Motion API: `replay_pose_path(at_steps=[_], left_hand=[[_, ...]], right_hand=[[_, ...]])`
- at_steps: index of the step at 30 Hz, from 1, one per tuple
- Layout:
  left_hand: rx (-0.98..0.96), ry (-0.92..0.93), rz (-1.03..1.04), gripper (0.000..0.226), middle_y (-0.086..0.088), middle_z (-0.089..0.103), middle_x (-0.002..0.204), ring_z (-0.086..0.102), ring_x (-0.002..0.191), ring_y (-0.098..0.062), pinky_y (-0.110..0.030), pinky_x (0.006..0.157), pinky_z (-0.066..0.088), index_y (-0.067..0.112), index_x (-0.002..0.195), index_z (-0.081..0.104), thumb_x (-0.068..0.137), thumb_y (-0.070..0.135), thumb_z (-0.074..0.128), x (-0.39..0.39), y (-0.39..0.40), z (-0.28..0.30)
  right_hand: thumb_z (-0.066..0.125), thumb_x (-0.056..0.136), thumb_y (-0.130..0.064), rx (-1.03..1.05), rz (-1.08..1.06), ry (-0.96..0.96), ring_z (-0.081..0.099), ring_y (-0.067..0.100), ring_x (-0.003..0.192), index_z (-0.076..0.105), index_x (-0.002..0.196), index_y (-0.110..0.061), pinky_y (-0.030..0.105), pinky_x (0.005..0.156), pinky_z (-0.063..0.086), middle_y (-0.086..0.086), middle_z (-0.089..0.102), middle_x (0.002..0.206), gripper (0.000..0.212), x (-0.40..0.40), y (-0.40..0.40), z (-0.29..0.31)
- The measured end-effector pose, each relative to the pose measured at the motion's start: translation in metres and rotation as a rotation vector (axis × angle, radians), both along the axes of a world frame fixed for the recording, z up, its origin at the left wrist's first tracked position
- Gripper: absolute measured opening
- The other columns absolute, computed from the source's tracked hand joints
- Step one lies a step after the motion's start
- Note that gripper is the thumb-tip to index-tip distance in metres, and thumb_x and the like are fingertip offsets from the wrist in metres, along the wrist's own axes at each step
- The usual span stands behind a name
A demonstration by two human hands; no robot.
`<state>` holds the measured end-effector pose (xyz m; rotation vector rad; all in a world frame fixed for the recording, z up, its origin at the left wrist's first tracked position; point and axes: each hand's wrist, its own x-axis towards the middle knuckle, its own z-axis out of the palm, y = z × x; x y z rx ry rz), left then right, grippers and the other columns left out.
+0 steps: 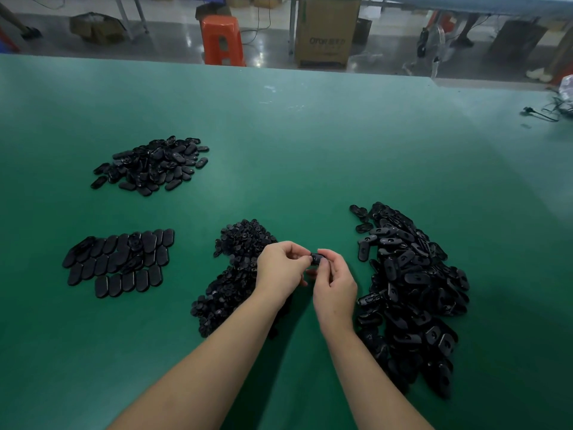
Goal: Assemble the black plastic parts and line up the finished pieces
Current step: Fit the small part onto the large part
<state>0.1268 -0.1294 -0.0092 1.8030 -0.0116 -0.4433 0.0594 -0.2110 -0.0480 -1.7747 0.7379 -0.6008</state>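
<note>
Both hands meet over the green table [310, 150] just above its near middle. My left hand [280, 268] and my right hand [335, 280] pinch one small black plastic part [316, 258] between their fingertips. A heap of small round black parts [235, 274] lies under and left of my left hand. To the right spreads a big heap of oval black shells [409, 293]. Rows of finished oval pieces [121, 260] lie flat at the left. Farther back on the left sits another pile of oval pieces [152, 164].
Black cables [545, 113] lie at the table's far right edge. Beyond the far edge stand an orange stool [221, 40] and a cardboard box [325, 32] on the floor.
</note>
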Motion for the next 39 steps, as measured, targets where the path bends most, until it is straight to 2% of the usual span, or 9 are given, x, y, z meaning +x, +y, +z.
replay_pose_path(at_steps=[5, 11, 16, 21, 26, 28, 31, 35, 39], left_hand=[[0.090, -0.030, 0.029, 0.012, 0.001, 0.072, 0.068, 0.067, 0.049, -0.014, -0.026, 0.048, 0.053, 0.017, 0.074, 0.073, 0.082, 0.009, 0.073, -0.001, -0.006, 0.002], [0.117, -0.036, 0.038, 0.010, 0.005, 0.073, 0.073, 0.071, 0.072, -0.012, -0.029, 0.066, 0.059, 0.021, 0.074, 0.074, 0.082, 0.014, 0.076, -0.004, -0.012, 0.004], [0.204, -0.056, 0.025, 0.010, 0.008, 0.072, 0.073, 0.065, 0.063, -0.003, -0.015, 0.051, 0.045, 0.021, 0.075, 0.073, 0.083, 0.015, 0.075, -0.004, -0.014, 0.009], [0.320, -0.164, -0.042, 0.012, 0.011, 0.068, 0.075, 0.059, 0.059, -0.002, -0.014, 0.049, 0.038, 0.022, 0.075, 0.071, 0.086, 0.017, 0.072, -0.004, -0.014, 0.015], [0.407, -0.234, -0.126, 0.011, 0.010, 0.071, 0.076, 0.067, 0.075, -0.013, -0.032, 0.076, 0.054, 0.024, 0.075, 0.072, 0.084, 0.018, 0.073, 0.002, -0.010, 0.018], [0.392, -0.213, -0.141, 0.013, 0.009, 0.071, 0.078, 0.067, 0.079, -0.014, -0.033, 0.079, 0.055, 0.026, 0.073, 0.069, 0.081, 0.019, 0.077, 0.007, -0.008, 0.019], [0.331, -0.156, -0.185, 0.017, 0.007, 0.070, 0.086, 0.066, 0.081, -0.012, -0.027, 0.075, 0.051, 0.025, 0.089, 0.070, 0.079, 0.020, 0.083, 0.013, -0.003, 0.019], [0.282, -0.139, -0.238, 0.010, 0.006, 0.074, 0.073, 0.068, 0.065, -0.008, -0.018, 0.065, 0.050, 0.017, 0.085, 0.078, 0.078, 0.017, 0.085, 0.017, 0.005, 0.017], [0.157, -0.077, -0.218, 0.007, -0.004, 0.076, 0.072, 0.075, 0.071, -0.018, -0.032, 0.075, 0.061, 0.010, 0.087, 0.078, 0.082, 0.006, 0.080, 0.017, 0.007, 0.015]], right_hand=[[0.053, 0.103, -0.012, 0.021, -0.003, -0.005, 0.070, 0.010, 0.089, 0.068, 0.107, -0.024, 0.036, 0.082, 0.058, -0.008, 0.075, 0.096, 0.020, 0.000, 0.000, 0.000], [0.052, 0.104, -0.012, 0.042, -0.017, -0.023, 0.070, 0.001, 0.083, 0.066, 0.106, -0.026, 0.026, 0.078, 0.056, -0.010, 0.074, 0.095, 0.020, -0.001, 0.000, 0.001], [0.052, 0.103, -0.014, 0.023, -0.029, 0.002, 0.069, 0.002, 0.082, 0.067, 0.107, -0.024, 0.028, 0.077, 0.057, -0.011, 0.074, 0.094, 0.019, -0.001, -0.001, 0.001], [0.051, 0.104, -0.012, 0.011, -0.012, -0.003, 0.067, -0.005, 0.084, 0.065, 0.106, -0.027, 0.014, 0.073, 0.050, -0.015, 0.072, 0.094, 0.021, -0.001, 0.000, 0.003], [0.052, 0.102, -0.006, -0.012, -0.002, -0.023, 0.065, -0.012, 0.078, 0.064, 0.101, -0.026, 0.003, 0.066, 0.044, -0.019, 0.069, 0.090, 0.024, -0.003, 0.002, 0.007], [0.051, 0.103, -0.006, -0.011, 0.003, -0.023, 0.067, -0.007, 0.078, 0.063, 0.099, -0.031, 0.007, 0.068, 0.047, -0.018, 0.070, 0.089, 0.028, -0.003, 0.003, 0.008], [0.049, 0.104, -0.009, -0.010, 0.009, 0.005, 0.068, 0.006, 0.080, 0.059, 0.098, -0.035, 0.027, 0.074, 0.055, -0.012, 0.070, 0.090, 0.029, -0.002, 0.003, 0.007], [0.049, 0.103, -0.013, -0.007, 0.034, 0.039, 0.069, 0.019, 0.086, 0.060, 0.103, -0.028, 0.044, 0.080, 0.056, -0.004, 0.071, 0.094, 0.018, -0.001, 0.003, 0.007], [0.050, 0.103, -0.018, -0.045, 0.065, 0.071, 0.067, 0.019, 0.089, 0.058, 0.111, -0.025, 0.046, 0.081, 0.054, -0.005, 0.069, 0.099, 0.014, -0.001, 0.004, 0.008]])
